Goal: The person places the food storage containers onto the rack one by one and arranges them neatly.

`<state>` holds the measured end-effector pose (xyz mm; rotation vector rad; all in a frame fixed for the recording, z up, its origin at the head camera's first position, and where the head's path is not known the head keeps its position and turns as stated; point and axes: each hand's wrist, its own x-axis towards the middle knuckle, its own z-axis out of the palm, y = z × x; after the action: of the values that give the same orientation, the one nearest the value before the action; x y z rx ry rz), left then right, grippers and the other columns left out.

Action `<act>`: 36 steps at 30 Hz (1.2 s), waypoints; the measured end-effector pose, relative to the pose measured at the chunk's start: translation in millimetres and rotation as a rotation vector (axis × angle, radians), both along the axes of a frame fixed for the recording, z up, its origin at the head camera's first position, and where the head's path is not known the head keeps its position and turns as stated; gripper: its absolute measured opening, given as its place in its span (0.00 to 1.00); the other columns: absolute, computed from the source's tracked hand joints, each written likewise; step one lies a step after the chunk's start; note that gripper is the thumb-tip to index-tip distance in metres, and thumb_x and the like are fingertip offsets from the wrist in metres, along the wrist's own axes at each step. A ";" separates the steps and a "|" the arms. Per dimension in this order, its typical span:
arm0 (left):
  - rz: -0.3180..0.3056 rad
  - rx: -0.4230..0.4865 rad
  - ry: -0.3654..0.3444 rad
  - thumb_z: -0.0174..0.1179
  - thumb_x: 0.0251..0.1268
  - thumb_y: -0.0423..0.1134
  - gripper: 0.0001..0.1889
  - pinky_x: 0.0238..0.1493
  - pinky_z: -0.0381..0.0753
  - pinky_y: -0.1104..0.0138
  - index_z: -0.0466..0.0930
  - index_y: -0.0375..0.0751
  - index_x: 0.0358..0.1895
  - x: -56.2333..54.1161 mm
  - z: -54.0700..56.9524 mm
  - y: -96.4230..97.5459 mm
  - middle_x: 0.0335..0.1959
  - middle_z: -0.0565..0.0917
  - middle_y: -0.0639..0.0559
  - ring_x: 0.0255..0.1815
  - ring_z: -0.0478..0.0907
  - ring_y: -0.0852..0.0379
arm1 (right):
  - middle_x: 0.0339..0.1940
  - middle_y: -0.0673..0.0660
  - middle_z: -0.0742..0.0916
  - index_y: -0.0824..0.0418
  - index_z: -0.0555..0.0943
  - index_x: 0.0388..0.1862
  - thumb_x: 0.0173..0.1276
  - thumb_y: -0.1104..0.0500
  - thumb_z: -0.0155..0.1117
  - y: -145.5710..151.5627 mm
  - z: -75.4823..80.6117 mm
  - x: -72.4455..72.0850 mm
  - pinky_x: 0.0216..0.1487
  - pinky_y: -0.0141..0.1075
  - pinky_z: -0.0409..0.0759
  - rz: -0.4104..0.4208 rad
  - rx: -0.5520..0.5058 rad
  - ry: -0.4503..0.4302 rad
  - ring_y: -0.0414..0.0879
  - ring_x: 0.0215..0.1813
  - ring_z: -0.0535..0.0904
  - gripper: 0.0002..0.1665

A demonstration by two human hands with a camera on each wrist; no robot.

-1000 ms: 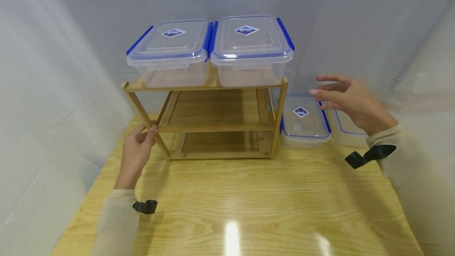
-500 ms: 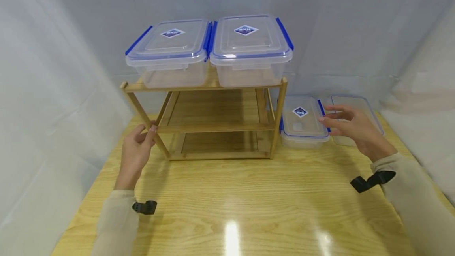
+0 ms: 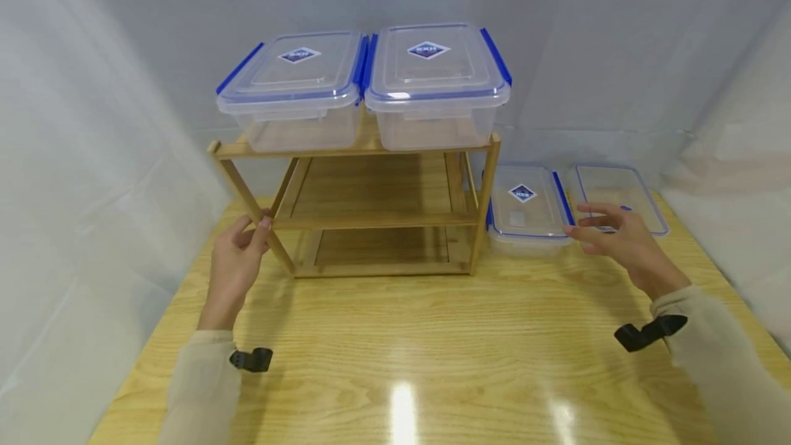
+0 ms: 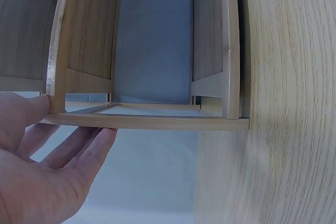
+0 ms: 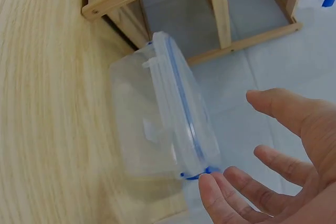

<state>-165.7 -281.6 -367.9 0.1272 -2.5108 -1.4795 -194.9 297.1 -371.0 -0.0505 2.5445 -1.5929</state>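
My left hand [image 3: 233,266] grips the left front post of a three-tier wooden shelf [image 3: 377,222]. In the left wrist view, the thumb lies on one side of the post [image 4: 152,122] and the fingers on the other. Over on the right, my right hand [image 3: 624,246] hovers with spread, lightly bent fingers and holds nothing. Its fingertips are close to the blue latch side of a clear lidded food container [image 3: 525,215] on the table; contact is hard to tell. The right wrist view shows the fingers beside that container's [image 5: 142,114] lid edge.
Two larger clear containers [image 3: 296,81] with blue latches stand side by side on the shelf's top tier. Beyond my right hand lies another clear blue-rimmed plastic piece [image 3: 618,187], partly hidden. A pale sheet [image 3: 587,53] hangs behind the wooden table [image 3: 383,349].
My right hand has come down from above the containers at the right to beside the lidded one, uncovering more of the blue-rimmed piece. The left hand has stayed on the shelf post.
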 end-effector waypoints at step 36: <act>0.001 0.001 0.010 0.49 0.78 0.60 0.29 0.66 0.74 0.40 0.72 0.47 0.73 -1.3 -1.2 0.4 0.65 0.77 0.34 0.61 0.79 0.35 | 0.47 0.48 0.81 0.68 0.55 0.80 0.74 0.48 0.66 -9.9 -39.1 -16.0 0.52 0.35 0.87 -0.099 -0.160 -0.005 0.40 0.43 0.87 0.48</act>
<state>-167.0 -281.2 -369.1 0.1203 -2.5016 -1.4781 -210.9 287.2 -410.1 0.0634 2.4459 -1.8280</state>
